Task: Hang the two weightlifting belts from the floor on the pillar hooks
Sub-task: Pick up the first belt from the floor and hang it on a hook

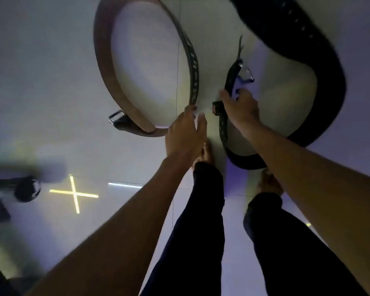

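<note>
A brown weightlifting belt [104,67] lies curled in a loop on the pale tiled floor, its metal buckle at the lower left. My left hand [185,133] reaches down to the loop's near end, fingers touching the strap and apart. To the right, a black weightlifting belt [327,60] curves in a wide arc across the floor. My right hand [240,107] is closed around its narrow strap, just below the metal buckle. The pillar and its hooks are out of view.
My bare feet and dark trouser legs [203,210] stand just behind the belts. A dark dumbbell end [27,189] lies at the left edge. A yellow cross of light [75,194] reflects on the floor tiles.
</note>
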`<action>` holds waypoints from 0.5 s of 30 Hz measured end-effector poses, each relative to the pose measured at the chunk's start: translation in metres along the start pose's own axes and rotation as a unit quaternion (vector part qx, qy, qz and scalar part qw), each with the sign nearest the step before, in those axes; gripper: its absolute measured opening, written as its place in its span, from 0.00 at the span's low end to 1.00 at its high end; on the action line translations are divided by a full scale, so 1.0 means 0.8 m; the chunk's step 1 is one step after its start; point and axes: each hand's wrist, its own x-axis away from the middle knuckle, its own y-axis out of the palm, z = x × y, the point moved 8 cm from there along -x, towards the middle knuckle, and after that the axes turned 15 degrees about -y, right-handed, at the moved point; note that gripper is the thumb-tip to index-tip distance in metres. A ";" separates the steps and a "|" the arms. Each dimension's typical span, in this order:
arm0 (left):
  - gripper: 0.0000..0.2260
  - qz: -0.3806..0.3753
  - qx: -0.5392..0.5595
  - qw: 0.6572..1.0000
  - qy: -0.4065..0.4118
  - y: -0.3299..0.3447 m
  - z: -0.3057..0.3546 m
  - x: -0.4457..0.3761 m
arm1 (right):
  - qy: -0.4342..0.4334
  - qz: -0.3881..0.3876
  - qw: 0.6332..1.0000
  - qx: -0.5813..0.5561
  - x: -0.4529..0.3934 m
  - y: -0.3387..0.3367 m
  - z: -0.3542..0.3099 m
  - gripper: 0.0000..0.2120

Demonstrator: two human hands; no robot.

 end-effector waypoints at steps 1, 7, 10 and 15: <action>0.18 -0.001 -0.001 1.000 0.000 0.007 -0.006 -0.005 | 0.002 0.023 1.000 -0.006 -0.013 0.003 0.002 0.27; 0.21 -0.020 0.031 0.999 -0.002 -0.019 0.002 0.006 | -0.004 0.102 0.995 -0.008 -0.014 -0.039 -0.033 0.14; 0.21 -0.047 0.093 0.995 -0.007 -0.068 0.043 0.043 | -0.047 0.079 0.993 -0.070 0.056 -0.087 -0.082 0.11; 0.22 -0.192 0.281 0.935 -0.095 -0.154 0.127 0.139 | -0.143 0.010 0.979 -0.146 0.191 -0.201 -0.181 0.11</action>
